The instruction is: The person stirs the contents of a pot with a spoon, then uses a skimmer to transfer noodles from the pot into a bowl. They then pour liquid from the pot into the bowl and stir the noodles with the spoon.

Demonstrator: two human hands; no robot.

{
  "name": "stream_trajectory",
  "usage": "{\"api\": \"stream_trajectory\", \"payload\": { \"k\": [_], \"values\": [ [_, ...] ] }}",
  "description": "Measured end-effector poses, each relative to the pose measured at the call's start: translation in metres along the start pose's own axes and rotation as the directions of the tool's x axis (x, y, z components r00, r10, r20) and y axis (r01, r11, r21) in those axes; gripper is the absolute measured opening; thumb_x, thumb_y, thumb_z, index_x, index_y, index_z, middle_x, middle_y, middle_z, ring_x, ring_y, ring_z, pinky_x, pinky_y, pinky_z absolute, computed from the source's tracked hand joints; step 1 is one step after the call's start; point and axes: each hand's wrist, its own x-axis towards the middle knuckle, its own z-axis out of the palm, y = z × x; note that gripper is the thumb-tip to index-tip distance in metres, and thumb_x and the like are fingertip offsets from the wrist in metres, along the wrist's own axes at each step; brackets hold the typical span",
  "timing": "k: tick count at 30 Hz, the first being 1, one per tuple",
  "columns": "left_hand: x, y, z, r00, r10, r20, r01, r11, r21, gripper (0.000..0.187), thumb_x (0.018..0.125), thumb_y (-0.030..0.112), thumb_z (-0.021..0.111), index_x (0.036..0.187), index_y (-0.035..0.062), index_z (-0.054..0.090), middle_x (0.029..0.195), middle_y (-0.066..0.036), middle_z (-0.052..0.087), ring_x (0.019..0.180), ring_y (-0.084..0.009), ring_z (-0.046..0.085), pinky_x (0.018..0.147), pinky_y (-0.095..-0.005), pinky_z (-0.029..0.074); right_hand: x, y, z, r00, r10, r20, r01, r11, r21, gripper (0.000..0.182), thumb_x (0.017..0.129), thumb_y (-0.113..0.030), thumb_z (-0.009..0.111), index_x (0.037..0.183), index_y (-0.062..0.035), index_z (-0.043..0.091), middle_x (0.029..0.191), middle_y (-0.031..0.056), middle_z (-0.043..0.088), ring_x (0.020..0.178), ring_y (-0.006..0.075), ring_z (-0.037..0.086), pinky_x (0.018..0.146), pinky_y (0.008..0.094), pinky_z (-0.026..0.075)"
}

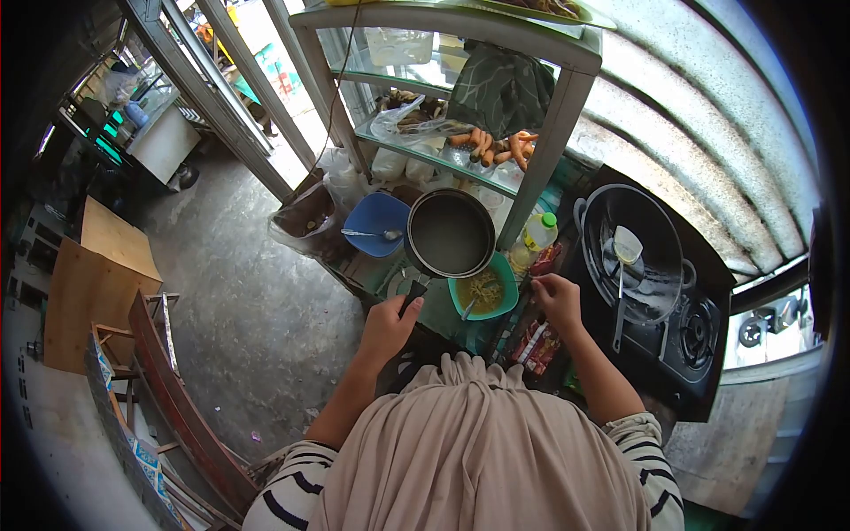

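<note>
My left hand point(387, 329) is closed around the dark handle of a saucepan point(451, 233), which appears level and has a greyish inside. Just under the pan's near edge sits a teal bowl point(509, 296) with yellowish food, perhaps noodles in broth, and a spoon point(470, 306). To the right of that bowl is my right hand point(558, 305), its fingers curled with the tips together; whatever they may hold is too small to make out. Red packets point(537, 345) lie below this hand, and a bottle with a green cap point(537, 234) stands beyond it.
A blue bowl point(372, 205) with a spoon stands left of the pan. On the stove point(699, 332) at right sits a wok point(633, 199) with a spatula point(619, 301). Behind is a glass-shelved cabinet point(540, 142) holding carrots point(485, 149). A wooden bench point(177, 398) is at left.
</note>
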Motion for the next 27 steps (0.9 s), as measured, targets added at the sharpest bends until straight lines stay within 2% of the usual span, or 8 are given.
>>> {"api": "stream_trajectory", "payload": {
  "k": [2,5,11,15,18,21,24,27],
  "values": [
    [0.001,-0.006,0.001,1.0,0.008,-0.006,-0.008,1.0,0.011,0.042,0.092,0.032,0.059,0.076,-0.0058,0.054,0.063,-0.024,0.052,0.053,-0.0369,0.044,0.052,-0.0397,0.04,-0.001,0.002,0.002,0.944,0.328,0.039,-0.327,0.911,0.253,0.014,0.086,-0.012,0.067,0.088,0.0022,0.067,0.066,0.0072,0.066,0.054,0.0132,0.063,0.054,0.0254,0.049],
    [0.0,-0.004,0.0,1.0,0.021,-0.016,-0.021,1.0,0.003,0.043,0.092,0.032,0.059,0.074,-0.0058,0.053,0.062,-0.025,0.05,0.053,-0.037,0.042,0.052,-0.0402,0.039,0.001,0.01,-0.002,0.934,0.356,0.036,-0.348,0.88,0.324,0.016,0.088,-0.013,0.064,0.085,0.0031,0.066,0.062,0.0043,0.063,0.052,0.0089,0.06,0.051,0.0239,0.047],
    [-0.001,-0.01,-0.001,0.999,0.028,-0.017,-0.027,0.999,0.035,0.044,0.092,0.033,0.06,0.074,-0.0062,0.052,0.063,-0.025,0.05,0.054,-0.0389,0.043,0.053,-0.0407,0.039,0.036,-0.014,-0.054,0.91,0.338,-0.239,-0.112,0.757,0.643,0.017,0.093,-0.016,0.062,0.086,-0.0001,0.062,0.067,-0.0007,0.058,0.054,0.0043,0.05,0.049,0.0192,0.038],
    [-0.003,-0.001,-0.002,1.0,0.02,-0.003,-0.02,1.0,0.022,0.044,0.092,0.033,0.06,0.074,-0.0062,0.052,0.063,-0.025,0.051,0.055,-0.0404,0.045,0.053,-0.0409,0.04,0.058,-0.043,-0.051,0.899,0.315,-0.303,-0.005,0.701,0.714,0.017,0.095,-0.018,0.061,0.088,-0.0023,0.062,0.066,-0.0015,0.055,0.054,0.0043,0.049,0.05,0.0195,0.037],
    [-0.003,-0.003,0.0,1.0,0.03,0.001,-0.03,0.999,0.032,0.044,0.092,0.033,0.06,0.074,-0.006,0.052,0.062,-0.025,0.051,0.055,-0.0406,0.045,0.053,-0.0414,0.039,0.072,-0.058,-0.027,0.951,0.215,-0.223,-0.012,0.744,0.668,0.017,0.094,-0.016,0.062,0.089,0.0002,0.063,0.067,0.0,0.057,0.056,0.0058,0.052,0.051,0.0204,0.039],
    [-0.005,-0.002,-0.001,0.999,0.044,0.022,-0.045,0.998,0.054,0.045,0.092,0.034,0.059,0.074,-0.0059,0.052,0.063,-0.025,0.051,0.056,-0.0413,0.047,0.053,-0.0416,0.04,0.086,-0.068,-0.011,0.974,0.087,-0.21,0.013,0.9,0.435,0.014,0.09,-0.012,0.066,0.085,-0.0001,0.063,0.069,0.0055,0.063,0.056,0.009,0.058,0.052,0.023,0.043],
    [-0.007,0.002,-0.003,0.998,0.047,0.042,-0.05,0.997,0.055,0.046,0.092,0.035,0.059,0.074,-0.006,0.052,0.063,-0.025,0.051,0.056,-0.0417,0.047,0.054,-0.0418,0.04,0.097,-0.077,-0.008,0.944,-0.291,-0.157,0.305,0.949,0.077,0.007,0.085,-0.007,0.068,0.088,-0.001,0.066,0.073,0.0121,0.063,0.058,0.02,0.063,0.053,0.0304,0.046],
    [-0.008,-0.003,-0.003,0.998,0.046,0.04,-0.049,0.995,0.086,0.046,0.092,0.036,0.059,0.073,-0.0058,0.052,0.063,-0.025,0.051,0.056,-0.0417,0.047,0.054,-0.042,0.039,0.103,-0.082,-0.015,0.921,-0.38,-0.089,0.374,0.924,-0.077,0.01,0.086,-0.011,0.066,0.086,-0.0006,0.066,0.073,0.0143,0.063,0.061,0.0256,0.064,0.055,0.0344,0.047]
  ]
}}
